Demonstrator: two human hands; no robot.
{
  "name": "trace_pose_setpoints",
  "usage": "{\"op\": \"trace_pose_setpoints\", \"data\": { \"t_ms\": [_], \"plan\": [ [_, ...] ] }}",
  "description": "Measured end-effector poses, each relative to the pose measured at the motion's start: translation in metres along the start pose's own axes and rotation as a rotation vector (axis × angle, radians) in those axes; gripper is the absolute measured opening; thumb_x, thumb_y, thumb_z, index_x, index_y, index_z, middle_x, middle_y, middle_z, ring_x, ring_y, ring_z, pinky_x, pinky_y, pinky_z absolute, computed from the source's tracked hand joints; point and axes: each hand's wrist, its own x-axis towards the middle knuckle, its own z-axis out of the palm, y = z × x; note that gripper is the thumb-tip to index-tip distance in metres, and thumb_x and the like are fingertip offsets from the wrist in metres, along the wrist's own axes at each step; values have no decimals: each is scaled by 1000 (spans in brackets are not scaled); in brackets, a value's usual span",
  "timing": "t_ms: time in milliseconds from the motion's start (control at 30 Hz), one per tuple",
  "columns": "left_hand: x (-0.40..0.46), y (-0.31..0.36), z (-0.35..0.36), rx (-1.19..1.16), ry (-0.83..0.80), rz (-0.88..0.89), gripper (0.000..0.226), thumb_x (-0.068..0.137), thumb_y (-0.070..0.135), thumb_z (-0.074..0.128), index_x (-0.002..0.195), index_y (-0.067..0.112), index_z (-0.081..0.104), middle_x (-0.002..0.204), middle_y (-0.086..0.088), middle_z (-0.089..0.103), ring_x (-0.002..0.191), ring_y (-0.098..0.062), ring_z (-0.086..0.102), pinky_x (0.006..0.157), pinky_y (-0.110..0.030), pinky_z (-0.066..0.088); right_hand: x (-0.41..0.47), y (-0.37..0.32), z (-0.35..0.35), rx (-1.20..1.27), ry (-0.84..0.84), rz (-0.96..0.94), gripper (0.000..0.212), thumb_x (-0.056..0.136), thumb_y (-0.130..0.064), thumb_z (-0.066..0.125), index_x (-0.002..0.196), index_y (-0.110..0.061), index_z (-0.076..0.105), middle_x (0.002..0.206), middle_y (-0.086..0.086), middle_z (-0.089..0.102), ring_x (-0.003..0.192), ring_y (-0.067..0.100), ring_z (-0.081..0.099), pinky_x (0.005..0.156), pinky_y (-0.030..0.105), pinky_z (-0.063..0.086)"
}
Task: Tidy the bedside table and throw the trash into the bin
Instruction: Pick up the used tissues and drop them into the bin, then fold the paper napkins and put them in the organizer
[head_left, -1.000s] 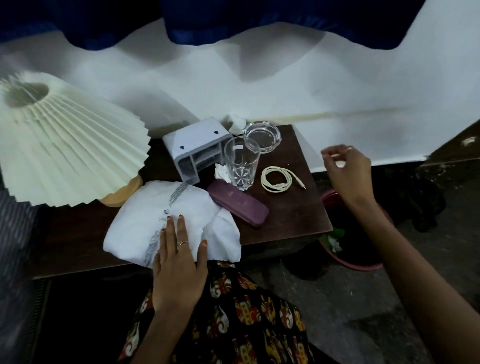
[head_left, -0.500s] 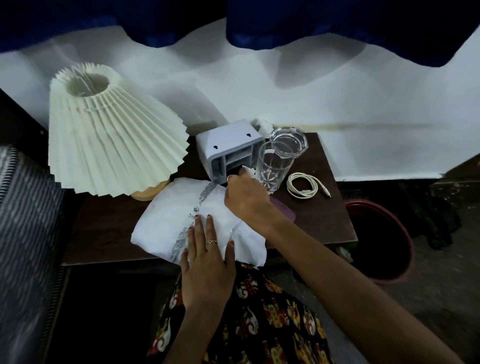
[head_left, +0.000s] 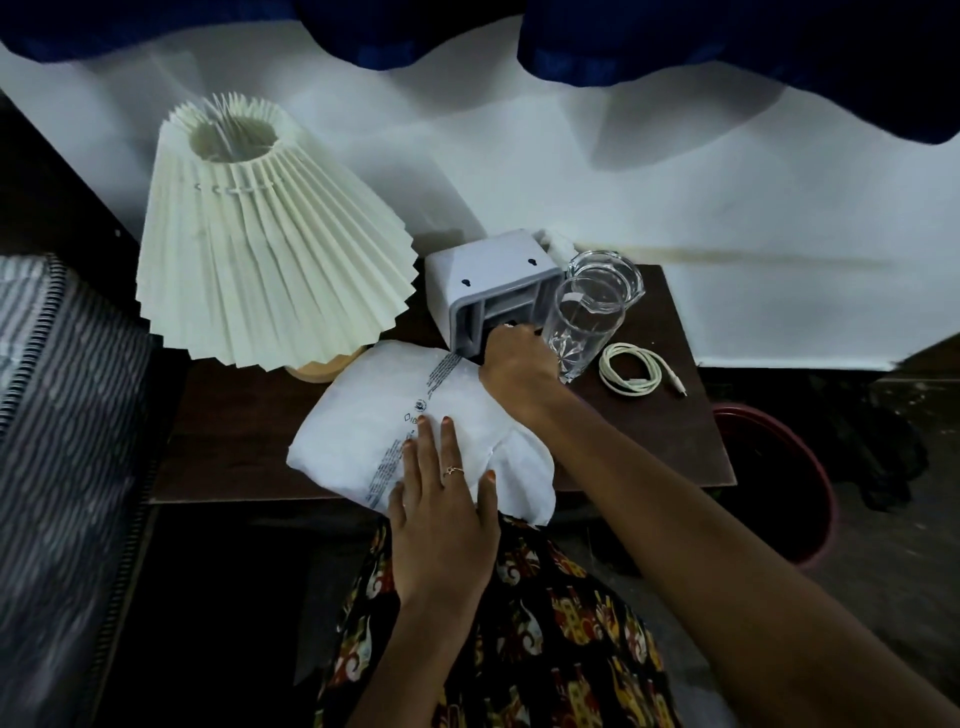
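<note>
My left hand lies flat, fingers apart, on a white plastic bag with printed text at the front edge of the dark wooden bedside table. My right hand is curled shut at the mouth of the white organizer box, right beside the tall drinking glass. A scrap of white crumpled tissue shows at its fingertips. Another tissue ball sits behind the box. The red bin stands on the floor right of the table. My forearm hides the purple case.
A pleated cream lampshade on a wooden base fills the table's left half. A glass ashtray stands behind the tall glass, and a coiled white cable lies to its right. A striped bed edge is at far left.
My right hand came from above the bin to the spot between the box and the glass and closed there. The view swung left. My left hand stayed on the bag.
</note>
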Motion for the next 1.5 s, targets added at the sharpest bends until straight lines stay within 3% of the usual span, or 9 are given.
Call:
{"op": "trace_pose_setpoints", "data": {
  "t_ms": [267,367,533,733,867,1033,1167,1300,1500],
  "plan": [
    [-1,-1,-5,1,-25,-9,68,96,54,20,150,25,-10,160,3,-12,147,-17,-5,117,-41,13,-33,20,-17,182,156,-155,19,87,-3,51,99,6,62,109,24,62,104,37,59,77,32,44],
    [-2,-3,-8,15,-32,7,68,97,52,23,150,24,-8,160,2,-11,148,-18,-4,117,-44,15,-65,59,-29,309,261,-199,24,89,-10,54,103,2,68,109,21,68,103,32,63,87,29,42],
    [-4,-4,-10,15,-57,-5,69,96,50,25,150,24,-8,160,3,-13,147,-18,-5,117,-44,13,-115,162,-37,452,535,68,22,87,-8,55,99,3,70,99,25,70,94,33,66,86,40,47],
    [-7,-1,-12,45,-51,4,70,96,49,29,151,23,-6,160,3,-11,147,-17,-4,117,-44,12,-93,278,21,628,258,560,36,88,-23,54,77,8,67,69,18,59,61,26,53,56,31,39],
    [-8,1,-16,15,-44,10,77,93,54,35,150,26,-8,160,5,-10,147,-16,-1,117,-41,11,-77,320,62,556,15,630,44,94,-31,50,97,10,66,97,26,63,93,39,59,72,33,37],
    [-9,1,-19,-33,-10,-18,79,91,53,41,150,27,-4,160,7,-5,147,-15,3,116,-43,15,-71,342,73,603,8,647,33,91,-23,54,106,4,66,103,21,64,94,37,60,88,44,47],
    [-12,3,-24,-141,41,-44,75,91,49,44,150,23,8,160,5,6,146,-16,13,116,-47,23,-75,321,55,578,226,495,33,88,-16,54,114,1,63,109,27,67,95,36,65,90,44,51],
    [-15,3,-29,-386,205,-76,67,92,35,52,148,18,20,154,-1,26,141,-16,26,114,-37,29,-92,239,24,513,543,-20,24,86,-8,57,109,-4,63,112,21,62,99,34,62,92,43,48],
    [-15,-12,-38,-584,327,-257,53,93,12,50,143,5,32,145,-10,37,133,-21,37,111,-34,33,-95,113,29,126,354,-769,44,86,-6,57,129,-13,52,136,8,52,120,28,54,97,38,47]
  ]
}}
